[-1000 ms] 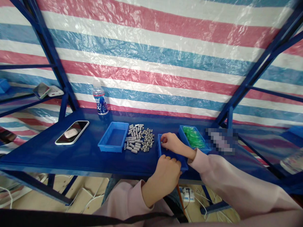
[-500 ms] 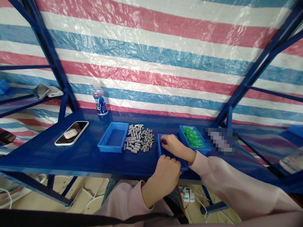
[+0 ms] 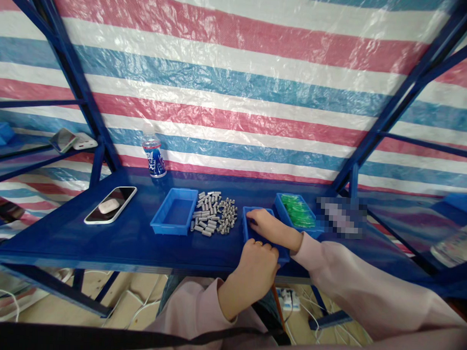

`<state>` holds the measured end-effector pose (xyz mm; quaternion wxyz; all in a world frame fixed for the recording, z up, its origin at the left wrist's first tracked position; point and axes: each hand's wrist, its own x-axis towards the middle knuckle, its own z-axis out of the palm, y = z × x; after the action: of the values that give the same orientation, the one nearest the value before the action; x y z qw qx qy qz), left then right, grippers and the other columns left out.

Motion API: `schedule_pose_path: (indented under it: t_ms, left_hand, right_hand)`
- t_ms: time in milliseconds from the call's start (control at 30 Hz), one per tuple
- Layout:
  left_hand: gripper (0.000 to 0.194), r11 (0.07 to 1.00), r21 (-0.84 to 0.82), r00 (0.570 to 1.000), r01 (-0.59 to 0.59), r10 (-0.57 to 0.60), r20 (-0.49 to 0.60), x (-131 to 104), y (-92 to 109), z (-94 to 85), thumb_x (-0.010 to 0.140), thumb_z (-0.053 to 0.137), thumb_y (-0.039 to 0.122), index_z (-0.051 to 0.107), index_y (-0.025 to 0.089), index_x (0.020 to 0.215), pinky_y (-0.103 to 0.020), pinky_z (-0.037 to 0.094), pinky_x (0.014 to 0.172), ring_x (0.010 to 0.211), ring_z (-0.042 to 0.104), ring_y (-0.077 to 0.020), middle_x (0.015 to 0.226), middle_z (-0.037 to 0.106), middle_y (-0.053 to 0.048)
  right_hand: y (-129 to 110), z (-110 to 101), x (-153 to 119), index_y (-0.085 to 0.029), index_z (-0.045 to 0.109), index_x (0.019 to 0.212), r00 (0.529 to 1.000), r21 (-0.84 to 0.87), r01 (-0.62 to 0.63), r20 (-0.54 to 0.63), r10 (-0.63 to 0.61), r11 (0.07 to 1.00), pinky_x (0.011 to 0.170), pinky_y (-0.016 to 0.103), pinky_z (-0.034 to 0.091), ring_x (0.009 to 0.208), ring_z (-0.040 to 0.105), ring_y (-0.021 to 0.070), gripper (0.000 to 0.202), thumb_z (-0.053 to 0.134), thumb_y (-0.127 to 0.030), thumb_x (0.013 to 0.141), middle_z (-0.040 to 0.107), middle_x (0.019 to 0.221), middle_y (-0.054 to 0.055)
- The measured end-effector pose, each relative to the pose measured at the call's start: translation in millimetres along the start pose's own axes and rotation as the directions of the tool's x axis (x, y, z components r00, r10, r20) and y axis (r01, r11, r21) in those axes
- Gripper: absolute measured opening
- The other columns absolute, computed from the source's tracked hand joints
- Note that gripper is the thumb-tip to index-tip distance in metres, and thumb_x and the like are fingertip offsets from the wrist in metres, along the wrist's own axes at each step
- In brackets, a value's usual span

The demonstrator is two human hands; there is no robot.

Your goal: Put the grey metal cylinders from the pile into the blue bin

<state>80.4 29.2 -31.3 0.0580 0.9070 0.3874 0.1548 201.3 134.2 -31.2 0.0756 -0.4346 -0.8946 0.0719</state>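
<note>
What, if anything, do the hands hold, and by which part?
Left hand grips the small blue plastic tray at its near edge; right hand reaches inside, its hold hidden.

Both arms wore long, loose sleeves of pale pink, soft-looking cloth. The left sleeve [image 3: 186, 311] ended in a plain cuff at the wrist, gathered in gentle folds. The right sleeve [image 3: 367, 292] was wider and creased along the forearm, its cuff sitting close behind the wrist. The left hand [image 3: 255, 270] carried a thin gold-coloured ring [image 3: 258, 243] on one finger. The right hand [image 3: 272, 228] was bare, with no ring that showed.
</note>
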Motion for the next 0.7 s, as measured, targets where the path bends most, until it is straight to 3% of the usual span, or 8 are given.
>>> schedule_pose_path:
  t_ms: [133,433,700]
  left_hand:
    - [0.015,1.000,0.001,1.000,-0.005,0.005,-0.007,1,-1,0.7,0.088,0.050,0.029,0.059,0.016,0.087,-0.036,0.045,0.074,0.081,0.061,-0.0222,0.086,0.067,-0.005]
    - [0.014,1.000,0.010,1.000,-0.007,0.007,-0.009,1,0,2.7,0.088,0.050,0.028,0.058,0.016,0.088,-0.036,0.044,0.074,0.080,0.061,-0.0220,0.085,0.066,-0.005]
    - [0.013,1.000,-0.002,1.000,-0.003,0.003,-0.025,0,0,2.5,0.087,0.051,0.027,0.058,0.016,0.087,-0.035,0.044,0.075,0.080,0.061,-0.0216,0.085,0.066,-0.005]
  right_hand:
    - [0,0,-2,-0.012,0.066,0.080,0.999,0.002,0.047,-0.001,-0.047,0.999,0.073,0.026,0.043,0.078,0.056,0.0167,0.017,0.050,-0.006,0.082,0.060,0.086,0.009]
    - [-9,-16,-3,-0.014,0.066,0.075,0.996,0.053,0.083,-0.032,-0.081,0.995,0.070,0.023,0.043,0.074,0.056,0.0146,0.019,0.051,-0.004,0.081,0.060,0.081,0.006]
    - [-10,-13,-2,-0.014,0.064,0.076,0.997,0.053,0.056,-0.063,-0.052,0.997,0.066,0.022,0.041,0.070,0.053,0.0141,0.016,0.053,-0.003,0.079,0.058,0.075,0.004]
